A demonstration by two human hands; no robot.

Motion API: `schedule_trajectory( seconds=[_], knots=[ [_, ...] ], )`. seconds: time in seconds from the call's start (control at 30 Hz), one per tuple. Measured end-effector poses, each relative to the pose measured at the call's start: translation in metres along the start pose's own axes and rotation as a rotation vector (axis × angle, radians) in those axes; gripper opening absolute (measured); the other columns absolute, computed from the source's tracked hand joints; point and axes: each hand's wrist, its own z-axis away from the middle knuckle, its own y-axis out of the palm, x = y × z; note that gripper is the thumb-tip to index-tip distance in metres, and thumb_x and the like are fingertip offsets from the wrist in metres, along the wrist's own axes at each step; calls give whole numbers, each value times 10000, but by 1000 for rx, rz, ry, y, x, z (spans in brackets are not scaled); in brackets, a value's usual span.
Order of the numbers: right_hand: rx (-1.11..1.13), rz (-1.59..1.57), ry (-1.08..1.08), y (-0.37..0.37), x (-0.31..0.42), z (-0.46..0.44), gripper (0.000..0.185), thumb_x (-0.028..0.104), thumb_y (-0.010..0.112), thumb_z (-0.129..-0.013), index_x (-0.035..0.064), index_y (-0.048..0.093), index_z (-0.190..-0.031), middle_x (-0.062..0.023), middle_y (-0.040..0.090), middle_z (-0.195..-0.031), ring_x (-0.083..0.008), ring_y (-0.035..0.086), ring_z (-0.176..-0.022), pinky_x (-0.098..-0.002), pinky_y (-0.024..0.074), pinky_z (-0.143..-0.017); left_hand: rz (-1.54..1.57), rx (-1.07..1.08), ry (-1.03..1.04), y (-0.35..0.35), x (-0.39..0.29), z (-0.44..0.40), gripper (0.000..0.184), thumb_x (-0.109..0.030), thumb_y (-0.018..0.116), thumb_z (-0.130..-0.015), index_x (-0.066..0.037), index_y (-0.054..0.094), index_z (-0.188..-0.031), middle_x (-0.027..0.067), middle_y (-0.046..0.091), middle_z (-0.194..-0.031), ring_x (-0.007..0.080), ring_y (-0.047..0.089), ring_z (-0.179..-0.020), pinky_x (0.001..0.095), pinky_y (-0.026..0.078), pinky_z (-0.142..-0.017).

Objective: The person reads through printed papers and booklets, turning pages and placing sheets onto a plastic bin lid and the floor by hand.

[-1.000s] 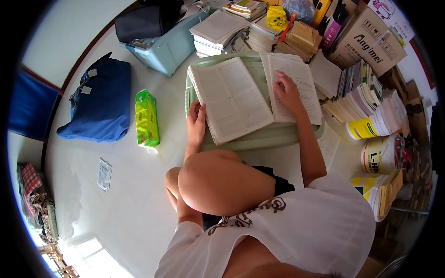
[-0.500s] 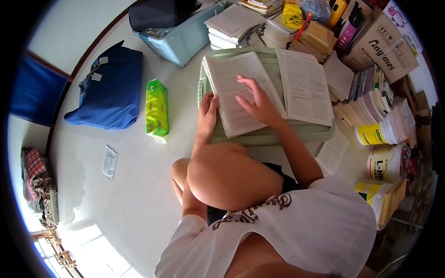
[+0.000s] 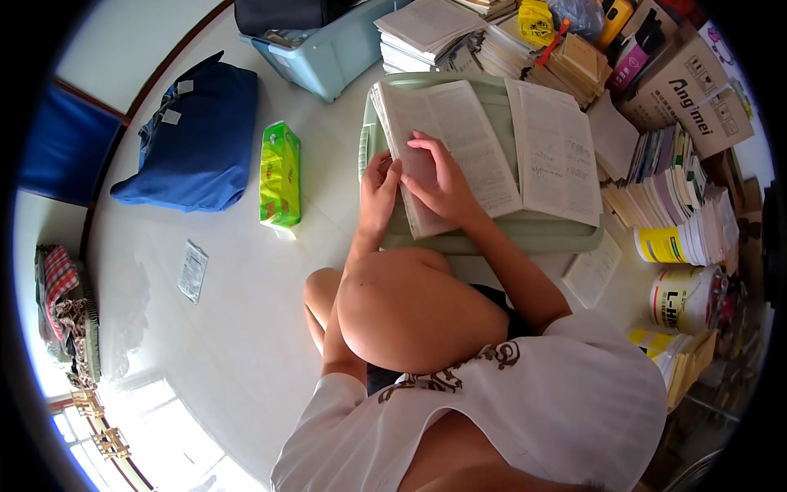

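A thick stack of printed sheets (image 3: 459, 135) lies at a slant on a pale green plastic lid (image 3: 484, 92). My left hand (image 3: 379, 190) is at the stack's left edge, with its fingers curled and its thumb against the page edges. Over the top page rests my right hand (image 3: 443, 182), fingers bent and thumb apart, its thumb tip close to the left thumb. Nothing shows between the right fingers. To the right, a second printed sheet pile (image 3: 557, 156) lies on the same lid, touching or nearly touching the stack, with some handwriting on it.
A green tissue pack (image 3: 280, 176), a blue cloth bag (image 3: 201, 143) and a small grey packet (image 3: 193, 271) lie on the floor to the left. Behind are a light blue bin (image 3: 328, 61) and paper piles (image 3: 426, 29). A cardboard box (image 3: 689, 94) and white buckets (image 3: 684, 297) line the right.
My right hand has moved left and slightly down across the page, closer to my left hand. My left hand has shifted a little right at the stack's edge. The whole view has shifted slightly.
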Motion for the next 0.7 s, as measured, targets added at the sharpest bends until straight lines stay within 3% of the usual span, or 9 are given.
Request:
schedule_trajectory(
  seconds=[0.13, 0.2, 0.7],
  knots=[
    [13, 5, -9, 2, -1, 1, 573, 180, 764, -877, 48, 491, -1364, -221, 468, -1488, -391, 468, -1400, -453, 386, -1149, 19, 16, 32, 0, -1, 2, 365, -104, 591, -1039, 94, 528, -1338, 130, 703, -1133, 137, 642, -1010, 277, 523, -877],
    [15, -6, -6, 2, -1, 0, 577, 181, 767, -872, 49, 493, -1363, -220, 464, -1492, -391, 467, -1400, -452, 386, -1149, 7, 32, 30, 0, -2, 2, 410, -148, 597, -1029, 81, 522, -1360, 83, 676, -1135, 120, 615, -994, 265, 498, -877],
    [13, -13, 20, -3, 7, -2, 582, 179, 782, -858, 46, 508, -1355, -215, 481, -1503, -362, 468, -1414, -438, 376, -1158, 132, 74, -39, -3, -9, 4, 393, -126, 573, -1036, 55, 508, -1379, 95, 693, -1159, 122, 645, -993, 258, 512, -854]
  ],
)
